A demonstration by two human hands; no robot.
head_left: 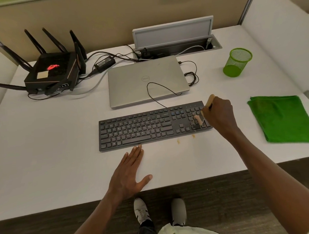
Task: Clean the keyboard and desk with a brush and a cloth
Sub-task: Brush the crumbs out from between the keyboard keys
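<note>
A black keyboard lies across the middle of the white desk. My right hand grips a small wooden-handled brush, whose bristles touch the number pad at the keyboard's right end. My left hand rests flat on the desk with straight fingers, its fingertips touching the keyboard's front edge. A folded green cloth lies on the desk to the right. Small brown crumbs sit on the desk just in front of the keyboard's right part.
A closed silver laptop lies behind the keyboard, with a thin black cable looped over it. At the back left stands a black router with antennas and a power adapter. A green mesh cup is at the back right, near an open cable hatch.
</note>
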